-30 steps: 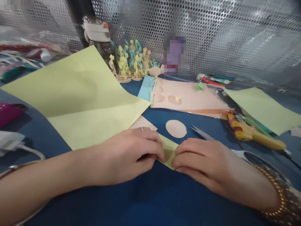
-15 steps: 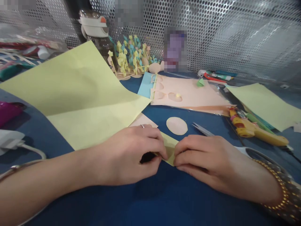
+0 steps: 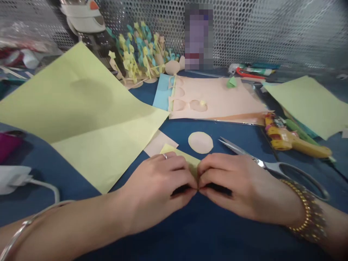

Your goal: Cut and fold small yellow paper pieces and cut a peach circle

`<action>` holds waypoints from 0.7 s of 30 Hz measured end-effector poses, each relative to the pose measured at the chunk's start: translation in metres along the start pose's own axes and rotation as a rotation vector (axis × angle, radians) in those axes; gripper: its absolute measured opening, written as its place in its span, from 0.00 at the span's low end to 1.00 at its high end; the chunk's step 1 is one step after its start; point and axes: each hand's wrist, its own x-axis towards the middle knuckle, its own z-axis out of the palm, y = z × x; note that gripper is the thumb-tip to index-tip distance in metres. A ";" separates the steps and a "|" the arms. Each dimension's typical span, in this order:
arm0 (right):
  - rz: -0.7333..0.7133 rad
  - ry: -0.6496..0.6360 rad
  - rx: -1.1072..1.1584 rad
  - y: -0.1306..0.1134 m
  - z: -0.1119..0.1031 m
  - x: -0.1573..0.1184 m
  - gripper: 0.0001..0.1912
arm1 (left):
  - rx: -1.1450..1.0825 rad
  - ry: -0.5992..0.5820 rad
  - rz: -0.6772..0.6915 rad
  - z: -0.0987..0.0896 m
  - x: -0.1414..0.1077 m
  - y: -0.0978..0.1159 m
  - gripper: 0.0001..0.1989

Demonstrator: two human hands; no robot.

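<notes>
My left hand (image 3: 165, 185) and my right hand (image 3: 231, 183) meet fingertip to fingertip over the blue table. Both are closed in a pinch on the near edge of a small piece of yellow paper (image 3: 187, 157), most of which my fingers hide. Just beyond it lies a pale oval paper cutout (image 3: 200, 142). Scissors (image 3: 258, 161) lie behind and partly under my right hand, blades pointing away to the left. A large yellow sheet (image 3: 108, 119) rests left of my hands, overlapping a pale pink piece of paper (image 3: 160, 142).
Pink sheets (image 3: 217, 94) lie at the back, a yellow glue gun (image 3: 293, 143) and more yellow paper (image 3: 312, 105) at the right. Paper stars on strips (image 3: 141, 50) stand near a bottle (image 3: 84, 18). A white plug (image 3: 15, 177) with its cable lies at the left.
My left fingertips have come right to touch my right fingertips along the paper's edge. The view has shifted, and more of the scissors shows beside my right hand.
</notes>
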 end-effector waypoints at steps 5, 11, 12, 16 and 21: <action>0.020 -0.018 0.092 0.001 0.002 0.001 0.08 | -0.061 -0.003 -0.021 -0.002 -0.004 -0.003 0.06; 0.077 -0.004 0.192 0.002 0.001 0.004 0.06 | -0.059 0.027 -0.051 -0.007 -0.002 -0.005 0.03; 0.085 0.000 0.202 0.003 0.001 0.005 0.06 | -0.046 0.024 -0.046 -0.008 -0.001 -0.005 0.03; 0.103 0.010 0.217 0.004 0.001 0.007 0.05 | 0.028 0.014 0.001 -0.011 -0.002 -0.006 0.04; 0.093 0.009 0.200 0.004 0.001 0.004 0.04 | 0.081 0.018 0.016 -0.013 -0.003 -0.008 0.04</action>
